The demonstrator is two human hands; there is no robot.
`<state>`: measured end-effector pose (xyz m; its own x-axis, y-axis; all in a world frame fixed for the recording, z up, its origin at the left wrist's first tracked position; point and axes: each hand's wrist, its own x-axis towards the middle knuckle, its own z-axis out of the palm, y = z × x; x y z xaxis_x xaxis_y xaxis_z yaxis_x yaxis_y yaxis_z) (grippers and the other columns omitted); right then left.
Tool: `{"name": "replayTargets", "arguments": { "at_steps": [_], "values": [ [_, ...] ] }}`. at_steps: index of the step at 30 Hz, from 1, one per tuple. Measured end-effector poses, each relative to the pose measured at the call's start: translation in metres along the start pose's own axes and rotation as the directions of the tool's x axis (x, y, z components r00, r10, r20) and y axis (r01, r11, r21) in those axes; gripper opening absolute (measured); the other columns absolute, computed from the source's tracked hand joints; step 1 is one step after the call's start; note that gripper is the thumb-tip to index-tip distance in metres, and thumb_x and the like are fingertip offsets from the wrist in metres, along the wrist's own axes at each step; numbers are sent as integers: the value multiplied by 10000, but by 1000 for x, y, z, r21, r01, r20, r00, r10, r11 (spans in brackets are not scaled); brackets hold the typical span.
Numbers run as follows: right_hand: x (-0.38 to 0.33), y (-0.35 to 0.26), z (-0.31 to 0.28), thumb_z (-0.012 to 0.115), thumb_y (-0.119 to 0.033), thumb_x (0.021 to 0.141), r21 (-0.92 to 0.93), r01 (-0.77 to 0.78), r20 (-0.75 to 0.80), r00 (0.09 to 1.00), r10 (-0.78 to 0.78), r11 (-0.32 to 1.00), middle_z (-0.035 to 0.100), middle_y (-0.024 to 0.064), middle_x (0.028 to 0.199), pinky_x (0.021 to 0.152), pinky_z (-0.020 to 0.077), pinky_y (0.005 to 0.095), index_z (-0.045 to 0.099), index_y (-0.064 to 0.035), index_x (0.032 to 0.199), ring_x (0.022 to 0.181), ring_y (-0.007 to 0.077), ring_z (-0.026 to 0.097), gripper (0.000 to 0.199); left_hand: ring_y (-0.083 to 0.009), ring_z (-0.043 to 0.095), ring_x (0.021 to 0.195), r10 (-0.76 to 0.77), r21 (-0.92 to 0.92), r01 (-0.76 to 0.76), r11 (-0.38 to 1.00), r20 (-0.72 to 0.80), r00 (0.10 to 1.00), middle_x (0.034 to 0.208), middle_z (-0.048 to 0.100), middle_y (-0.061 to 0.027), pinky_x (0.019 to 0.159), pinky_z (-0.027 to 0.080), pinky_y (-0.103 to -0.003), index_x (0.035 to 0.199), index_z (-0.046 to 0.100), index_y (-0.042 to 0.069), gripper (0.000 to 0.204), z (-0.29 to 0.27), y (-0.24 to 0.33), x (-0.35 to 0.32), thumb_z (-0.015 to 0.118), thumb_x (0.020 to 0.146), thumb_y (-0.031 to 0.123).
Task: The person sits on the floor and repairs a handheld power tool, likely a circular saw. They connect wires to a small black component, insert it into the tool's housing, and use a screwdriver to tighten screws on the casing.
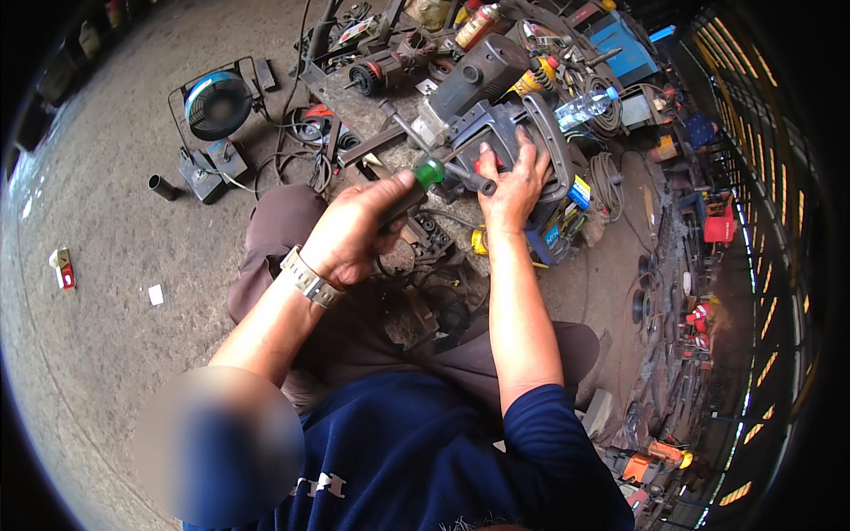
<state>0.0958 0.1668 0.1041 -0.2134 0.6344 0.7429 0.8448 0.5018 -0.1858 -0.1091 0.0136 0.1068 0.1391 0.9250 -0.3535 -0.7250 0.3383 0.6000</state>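
Observation:
My left hand is closed round a screwdriver with a green and dark handle, its shaft pointing up and right toward a large grey power tool. That tool lies on the bench with its loop-shaped rear handle to the right. Pressed on the tool's housing, my right hand has its fingers stretched and spread. A red part shows beside its thumb. A dark rod with a round end sticks out between my hands. The screwdriver's tip is hard to make out against the housing.
Behind the tool lie a red-and-black motor part, a spray can and a clear plastic bottle. Coiled cable hangs at the right. A blue fan and a short dark pipe stand on the left floor.

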Motion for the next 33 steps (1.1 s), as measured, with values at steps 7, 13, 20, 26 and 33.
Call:
{"name": "replayTargets", "arguments": {
  "at_steps": [7, 13, 20, 26, 33],
  "values": [
    [-2, 1, 2, 802, -248, 810, 53, -21, -5, 1000, 21, 998, 559, 246, 1286, 1085, 374, 562, 611, -43, 1293, 1260, 468, 496, 559, -330, 688, 868, 658, 857, -273, -437, 511, 553, 946, 647, -114, 728, 563, -413, 1157, 644, 83, 432, 0, 6, -4, 815, 781, 209],
    [-2, 0, 0, 803, -228, 808, 68, -16, -5, 1000, 17, 998, 552, 245, 1295, 1082, 375, 562, 610, -42, 1281, 1269, 466, 491, 543, -397, 681, 821, 677, 952, -306, 16, 214, 704, 933, 659, -195, 758, 561, -452, 1134, 596, -5, 444, 1, -1, 0, 815, 810, 204],
    [-1, -2, -2, 817, -189, 800, 98, -33, -7, 999, 34, 995, 530, 248, 1299, 1071, 378, 567, 596, -39, 1285, 1263, 462, 492, 554, -333, 666, 855, 671, 865, -153, -478, 471, 573, 942, 589, -120, 722, 556, -425, 1053, 547, 58, 399, 6, 8, -3, 807, 770, 165],
    [-14, -1, -30, 804, -129, 818, 238, -71, 147, 988, 37, 969, 439, 281, 1475, 1166, 363, 506, 493, 3, 1415, 1401, 464, 413, 686, -401, 656, 833, 736, 957, -180, -227, 290, 612, 908, 626, -184, 715, 544, -469, 1049, 534, 24, 364, -5, -12, -18, 782, 833, 182],
    [-118, -45, -102, 704, -273, 1000, 629, -720, 719, 683, 132, 294, 706, 75, 1075, 810, 530, 271, 568, 1, 1336, 936, 91, 636, 455, -418, 646, 739, 688, 961, -275, 43, 171, 706, 849, 617, -203, 656, 531, -468, 1048, 524, -4, 415, 5, -83, -68, 795, 847, 238]
  ]
}}
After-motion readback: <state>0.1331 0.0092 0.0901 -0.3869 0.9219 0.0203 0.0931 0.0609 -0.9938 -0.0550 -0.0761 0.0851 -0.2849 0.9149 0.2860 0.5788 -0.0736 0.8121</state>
